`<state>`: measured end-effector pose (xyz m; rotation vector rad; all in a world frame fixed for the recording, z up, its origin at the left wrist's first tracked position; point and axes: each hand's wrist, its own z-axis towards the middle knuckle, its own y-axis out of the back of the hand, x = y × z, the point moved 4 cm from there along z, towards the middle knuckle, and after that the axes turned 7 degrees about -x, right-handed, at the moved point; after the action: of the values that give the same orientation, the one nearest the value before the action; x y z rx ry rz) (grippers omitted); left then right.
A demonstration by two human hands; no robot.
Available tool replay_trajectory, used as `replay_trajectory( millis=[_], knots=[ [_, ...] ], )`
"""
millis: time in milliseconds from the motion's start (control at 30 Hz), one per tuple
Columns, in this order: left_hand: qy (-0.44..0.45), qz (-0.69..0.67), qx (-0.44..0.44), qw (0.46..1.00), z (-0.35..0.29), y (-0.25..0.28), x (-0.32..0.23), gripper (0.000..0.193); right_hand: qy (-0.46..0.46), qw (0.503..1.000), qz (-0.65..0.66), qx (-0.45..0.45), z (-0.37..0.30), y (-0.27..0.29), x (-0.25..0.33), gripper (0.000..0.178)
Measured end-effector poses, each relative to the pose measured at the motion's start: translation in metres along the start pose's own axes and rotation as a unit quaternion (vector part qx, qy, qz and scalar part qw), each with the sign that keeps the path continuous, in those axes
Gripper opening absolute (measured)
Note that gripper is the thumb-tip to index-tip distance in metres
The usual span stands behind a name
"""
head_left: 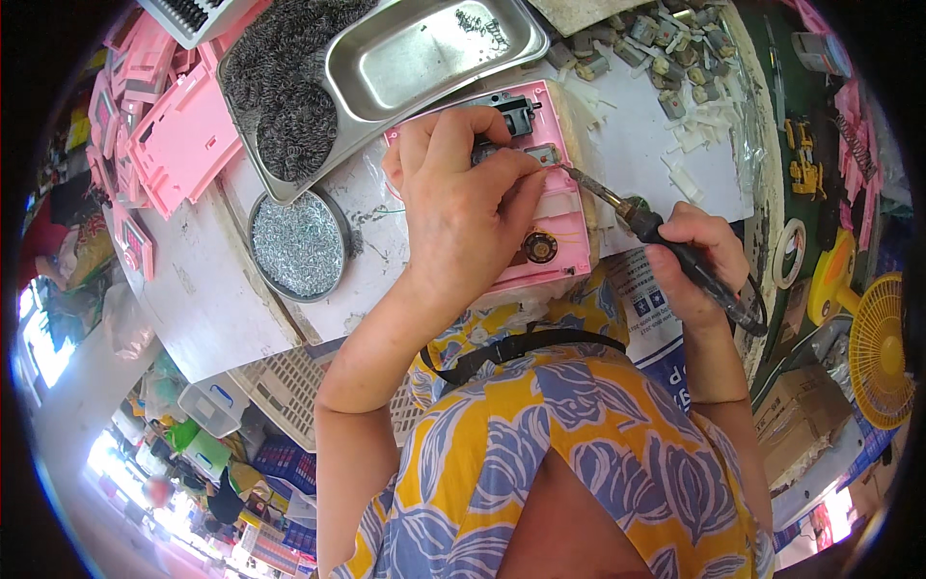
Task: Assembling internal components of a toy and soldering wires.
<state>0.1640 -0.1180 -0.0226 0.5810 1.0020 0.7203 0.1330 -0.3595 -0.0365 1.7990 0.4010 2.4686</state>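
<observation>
My right hand (696,259) is closed around the dark handle of a soldering iron (681,253). The iron's tip meets a small silver motor (542,154) inside a pink plastic housing (569,232). Over that housing lies my left hand (463,188), its thumb and fingers pinched together near the motor; what is between the fingertips is hidden. A dark grey mechanism (511,111) sits at the housing's far end, and a round black speaker-like part (540,247) with thin wires at its near end.
A metal tray (434,53) at the back holds many dark springs (289,87). Beside it stands a round dish (299,246) of small silver screws or pins. Pink housings (183,140) pile up at left, small motors (675,68) at the far right. A yellow fan (880,347) stands right.
</observation>
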Motion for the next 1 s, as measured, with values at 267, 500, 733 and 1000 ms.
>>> replay_trajectory(
  millis=[267, 500, 733, 1000],
  knots=[
    [-0.005, 0.001, -0.003, 1.0, 0.001, 0.0, -0.001, 0.014, 0.101, 0.994, -0.02, -0.029, 0.008, 0.008, 0.008, 0.028],
    [-0.015, 0.004, -0.012, 1.0, -0.001, -0.001, 0.0, 0.014, 0.071, 0.997, -0.007, -0.037, 0.006, 0.011, 0.005, 0.028],
    [-0.014, 0.014, -0.01, 1.0, -0.001, 0.0, -0.001, 0.014, 0.081, 0.997, -0.013, -0.009, 0.009, -0.002, 0.006, 0.03],
    [-0.026, 0.019, -0.01, 0.999, 0.0, 0.001, -0.002, 0.015, 0.145, 0.987, -0.062, 0.019, 0.013, -0.005, 0.011, 0.031]
  ],
)
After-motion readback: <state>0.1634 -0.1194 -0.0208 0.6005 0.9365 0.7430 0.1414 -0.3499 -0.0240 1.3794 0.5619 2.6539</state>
